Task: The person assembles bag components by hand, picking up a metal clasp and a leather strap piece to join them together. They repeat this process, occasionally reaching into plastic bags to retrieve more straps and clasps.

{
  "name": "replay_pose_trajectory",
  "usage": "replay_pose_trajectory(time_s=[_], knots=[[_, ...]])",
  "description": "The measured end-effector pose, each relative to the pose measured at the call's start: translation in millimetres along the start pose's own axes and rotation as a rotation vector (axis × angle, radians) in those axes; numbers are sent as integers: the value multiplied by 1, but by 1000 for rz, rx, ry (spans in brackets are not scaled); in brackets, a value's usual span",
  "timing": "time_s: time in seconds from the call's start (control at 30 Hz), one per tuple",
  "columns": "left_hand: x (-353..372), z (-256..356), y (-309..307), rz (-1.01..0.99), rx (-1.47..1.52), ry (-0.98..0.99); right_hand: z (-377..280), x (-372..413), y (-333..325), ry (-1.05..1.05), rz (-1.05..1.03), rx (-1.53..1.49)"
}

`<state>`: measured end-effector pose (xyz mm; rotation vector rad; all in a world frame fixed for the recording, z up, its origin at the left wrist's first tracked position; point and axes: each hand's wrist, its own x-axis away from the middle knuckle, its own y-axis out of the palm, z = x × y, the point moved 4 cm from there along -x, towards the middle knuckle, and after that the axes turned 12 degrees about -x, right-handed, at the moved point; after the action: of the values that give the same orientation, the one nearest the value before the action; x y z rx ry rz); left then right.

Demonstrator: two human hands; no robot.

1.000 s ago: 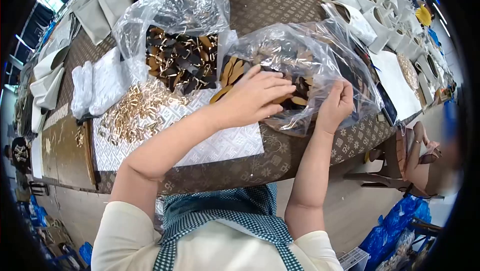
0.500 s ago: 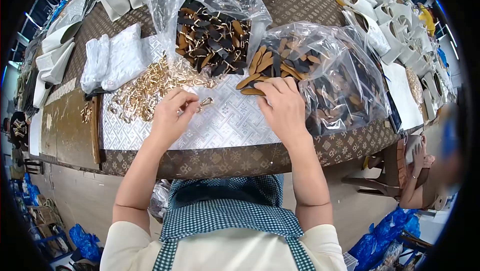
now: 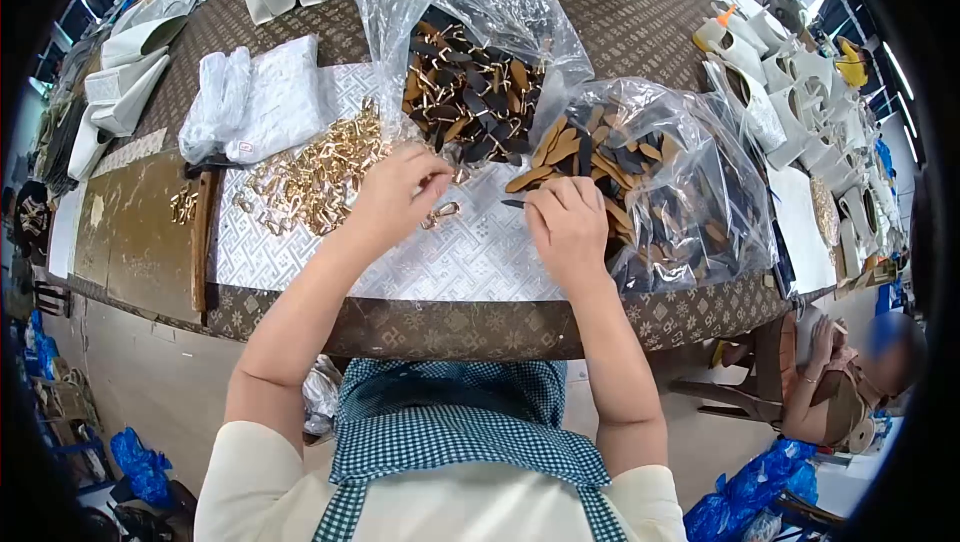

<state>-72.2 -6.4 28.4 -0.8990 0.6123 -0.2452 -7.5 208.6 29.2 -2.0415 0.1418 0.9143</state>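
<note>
My left hand (image 3: pixel 400 192) pinches a gold metal clasp (image 3: pixel 443 213) just above the white patterned cloth (image 3: pixel 450 262). My right hand (image 3: pixel 565 227) holds a thin dark leather tab (image 3: pixel 513 204) by its end, a short way from the clasp. A heap of gold clasps (image 3: pixel 315 177) lies left of my left hand. Two clear plastic bags hold brown and black leather tabs: one (image 3: pixel 470 82) behind my hands, the other (image 3: pixel 660 182) right beside my right hand, its mouth open toward it.
White wrapped packets (image 3: pixel 260 102) lie at the back left. White bags (image 3: pixel 790 72) line the table's right side and far edge. A wooden strip (image 3: pixel 198 242) borders the cloth on the left. Another person sits low at the right (image 3: pixel 850 382).
My left hand left the right bag, picked a gold clasp from the heap and raised it. My right hand let go of the bag and took a dark tab. The view shifted slightly.
</note>
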Motion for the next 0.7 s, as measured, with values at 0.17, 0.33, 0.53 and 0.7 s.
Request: replay_pose_trajectory(time_s=[0.17,0.33,0.53,0.7], knots=[[-31,15,32,-88,-215,267,-6,2,4,14,77,-176],[-69,11,44,-8,-477,318,1,-4,0,178,93,-189],[-102,8,48,58,-586,414,20,-51,23,311,147,-166],[-139,-10,51,70,-554,471,42,-60,38,229,253,-252]])
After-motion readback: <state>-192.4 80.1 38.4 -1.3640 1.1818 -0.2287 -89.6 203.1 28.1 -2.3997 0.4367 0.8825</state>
